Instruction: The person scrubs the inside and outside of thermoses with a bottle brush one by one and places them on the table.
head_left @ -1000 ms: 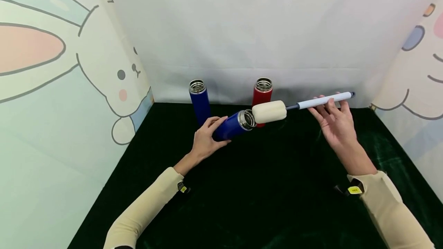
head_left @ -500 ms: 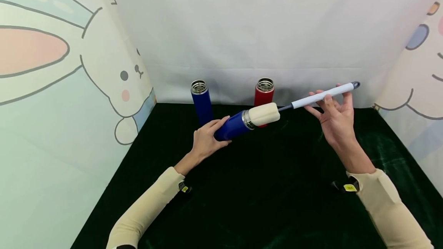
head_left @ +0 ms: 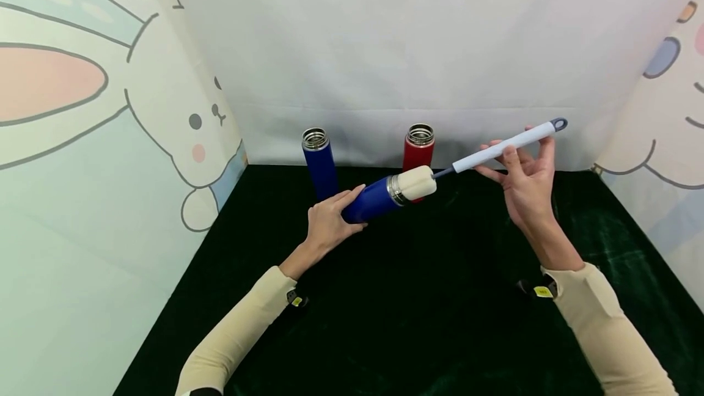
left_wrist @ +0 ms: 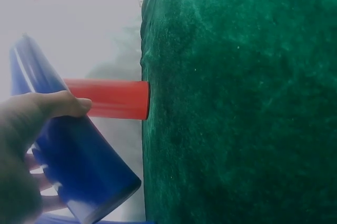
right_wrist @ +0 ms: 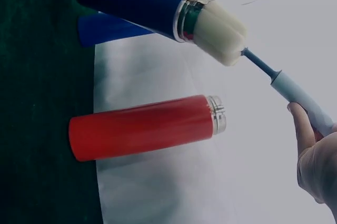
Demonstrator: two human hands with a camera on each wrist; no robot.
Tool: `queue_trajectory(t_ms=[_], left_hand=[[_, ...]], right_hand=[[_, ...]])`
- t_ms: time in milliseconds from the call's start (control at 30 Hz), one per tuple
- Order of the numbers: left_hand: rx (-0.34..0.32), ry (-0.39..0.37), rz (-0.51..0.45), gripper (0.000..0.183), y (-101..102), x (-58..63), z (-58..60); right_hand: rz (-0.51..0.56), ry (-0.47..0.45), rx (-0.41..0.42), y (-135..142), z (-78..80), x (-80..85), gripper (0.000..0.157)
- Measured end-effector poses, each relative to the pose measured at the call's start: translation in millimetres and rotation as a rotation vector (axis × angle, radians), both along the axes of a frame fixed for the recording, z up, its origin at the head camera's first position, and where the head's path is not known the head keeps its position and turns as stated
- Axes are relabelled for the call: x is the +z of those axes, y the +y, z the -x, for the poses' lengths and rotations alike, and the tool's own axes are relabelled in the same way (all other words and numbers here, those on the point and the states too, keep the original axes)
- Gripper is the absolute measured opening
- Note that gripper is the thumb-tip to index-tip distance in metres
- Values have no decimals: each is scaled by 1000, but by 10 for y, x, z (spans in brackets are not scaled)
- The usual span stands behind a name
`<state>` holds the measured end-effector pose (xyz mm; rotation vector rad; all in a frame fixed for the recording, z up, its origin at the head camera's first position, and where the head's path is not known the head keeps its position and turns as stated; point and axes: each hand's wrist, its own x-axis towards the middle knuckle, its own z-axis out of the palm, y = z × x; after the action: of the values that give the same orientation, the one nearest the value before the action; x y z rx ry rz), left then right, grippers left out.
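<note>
Foam head (head_left: 419, 183) of a long-handled brush (head_left: 503, 146) met the steel-rimmed mouth (head_left: 393, 190) of a tilted blue bottle (head_left: 371, 200); most of the foam showed outside, and how far the rest went in could not be told. The left hand (head_left: 330, 219) gripped that bottle toward its base, thumb on one side and fingers on the other, holding it in the air with the mouth aimed rightward and up. The right hand (head_left: 528, 191) pinched the brush by its pale handle, thumb on the near side, fingertips partly hidden behind; a thin grey shaft (head_left: 443, 173) joined handle to foam, and a grey loop (head_left: 560, 124) ended the other side.

Beyond the hands, a second blue bottle (head_left: 321, 170) stood upright, mouth uncovered, near the left hand. A red bottle (head_left: 418, 156), also upright and uncapped, stood to its right, its lower part mostly hidden from the head view by the foam and the held bottle. Both rested on a dark green cloth-covered surface (head_left: 429, 298) before a white backdrop (head_left: 407, 47). A rabbit drawing (head_left: 181, 121) decorated the left wall. Beige sleeves (head_left: 242, 322) covered both arms.
</note>
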<state>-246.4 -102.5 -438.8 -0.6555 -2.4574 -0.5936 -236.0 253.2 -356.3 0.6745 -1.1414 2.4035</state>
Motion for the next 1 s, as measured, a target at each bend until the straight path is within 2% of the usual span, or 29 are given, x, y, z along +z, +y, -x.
queue_trajectory(t_ms=[133, 233, 333, 467, 867, 1000], left_hand=[[-5, 20, 26, 85, 8, -16, 5], [-9, 32, 63, 86, 21, -35, 17], [-12, 33, 84, 86, 42, -51, 16], [-14, 17, 59, 86, 78, -47, -5], [1, -35, 3, 87, 139, -34, -36], [9, -44, -35, 88, 174, -21, -47]], right_hand=[[-91, 18, -74, -47, 34, 3, 38], [-130, 7, -86, -80, 60, -13, 39], [-115, -2, -40, -107, 83, -26, 41], [-102, -1, 1, -149, 112, -43, 41], [-129, 43, -38, -324, 118, -177, 39], [-84, 64, -26, -360, 119, -195, 40]])
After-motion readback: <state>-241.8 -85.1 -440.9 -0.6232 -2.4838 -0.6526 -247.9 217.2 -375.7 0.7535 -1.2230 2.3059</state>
